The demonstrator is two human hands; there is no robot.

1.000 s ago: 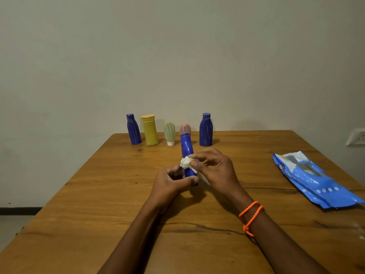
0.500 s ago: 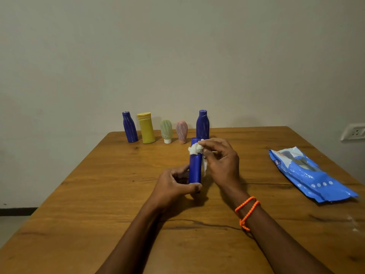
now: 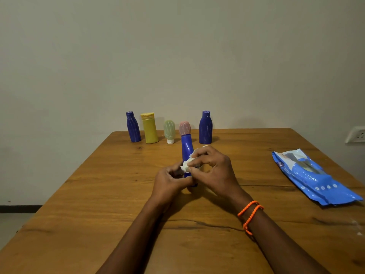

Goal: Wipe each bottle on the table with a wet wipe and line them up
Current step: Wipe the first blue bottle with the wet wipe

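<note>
Left hand (image 3: 169,182) grips the blue bottle's (image 3: 187,150) base, upright mid-desk (image 3: 79,194), in front of five lined-up bottles (image 3: 205,127). Right hand (image 3: 213,171), pinching the wet wipe (image 3: 186,165), has slid down from the cap to the body; wiping continues.

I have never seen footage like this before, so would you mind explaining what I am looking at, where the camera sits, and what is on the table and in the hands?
No machine here: a person wears a wide-angle camera on the head, looking down at their own bare hands over a wooden table. The left hand grips the base of a blue plastic bottle, and the right hand presses a crumpled white wet wipe against it. At the far edge stand a dark blue bottle, a yellow bottle, a small pale green tube, a small pink tube and another dark blue bottle. On the right lies a blue wipes packet.
</note>
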